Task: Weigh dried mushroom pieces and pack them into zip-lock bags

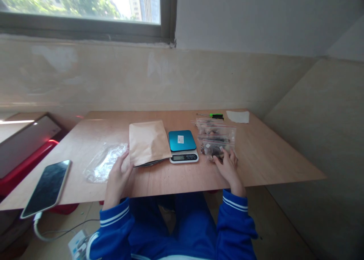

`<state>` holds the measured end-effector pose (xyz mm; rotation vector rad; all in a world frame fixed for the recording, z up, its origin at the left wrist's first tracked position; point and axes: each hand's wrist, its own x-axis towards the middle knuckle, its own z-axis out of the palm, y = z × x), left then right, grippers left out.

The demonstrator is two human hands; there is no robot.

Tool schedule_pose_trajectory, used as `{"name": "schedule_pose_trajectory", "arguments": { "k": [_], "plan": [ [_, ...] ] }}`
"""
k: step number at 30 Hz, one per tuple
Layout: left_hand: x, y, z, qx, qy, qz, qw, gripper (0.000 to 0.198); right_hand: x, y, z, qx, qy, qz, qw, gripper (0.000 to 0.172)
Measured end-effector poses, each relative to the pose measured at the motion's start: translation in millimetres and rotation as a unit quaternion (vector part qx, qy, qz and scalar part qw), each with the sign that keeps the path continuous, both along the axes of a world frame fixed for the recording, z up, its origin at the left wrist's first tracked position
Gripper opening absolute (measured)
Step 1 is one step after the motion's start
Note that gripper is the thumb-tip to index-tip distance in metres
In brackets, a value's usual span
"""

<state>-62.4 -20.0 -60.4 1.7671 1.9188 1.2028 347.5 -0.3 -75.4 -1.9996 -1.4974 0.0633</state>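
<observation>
My left hand (118,174) is at the lower left corner of a brown paper packet (149,142), thumb and fingers apart. A crinkled clear plastic bag (104,163) lies just left of that hand. Right of the packet sits a kitchen scale (184,157) with a blue top and a small dark display. My right hand (227,167) has its thumb and fingers closed on the nearest clear zip bag (214,149), which holds dark bits. Behind it, several similar zip bags (212,127) overlap in a row.
A screwdriver with a green and black handle (216,116) and a white paper piece (238,116) lie at the back right. A phone (47,188) with a white cable (38,227) rests at the left front edge. A wall runs behind the table (264,154).
</observation>
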Motion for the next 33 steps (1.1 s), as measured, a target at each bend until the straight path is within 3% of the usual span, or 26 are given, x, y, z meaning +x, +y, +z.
{"name": "schedule_pose_trajectory", "arguments": {
  "k": [2,6,10,14,17,21,26,33],
  "plan": [
    [17.3,4.6,4.4,-0.009,0.042,-0.065,0.997,0.054,-6.8,-0.4,9.6,0.028,0.012,0.023,0.999,0.05],
    [40.9,9.3,5.9,-0.04,0.068,-0.074,0.994,0.043,-26.3,-3.7,36.6,0.046,0.099,0.117,0.987,0.042],
    [47.1,7.2,9.2,0.025,0.023,-0.039,0.999,0.03,-57.4,-15.2,70.4,-0.054,0.253,0.298,0.919,0.032],
    [45.4,2.8,11.9,0.065,0.034,0.015,0.997,0.025,-101.0,-29.8,96.3,-0.1,0.262,0.417,0.865,0.028],
    [45.8,0.6,12.3,0.128,0.047,0.016,0.991,0.024,-139.8,-35.7,99.8,-0.098,0.235,0.474,0.843,0.03],
    [50.7,-3.1,18.3,0.22,0.046,-0.008,0.974,0.023,-191.7,-35.0,88.8,-0.045,0.239,0.513,0.823,0.039],
    [48.6,-9.6,27.7,0.259,0.04,0.044,0.964,0.02,-224.4,-29.9,82.8,-0.002,0.219,0.446,0.868,0.046],
    [45.3,-16.0,34.4,0.254,-0.018,0.039,0.966,0.005,-227.1,-46.6,86.6,-0.034,0.022,0.416,0.908,0.045]
  ]
}}
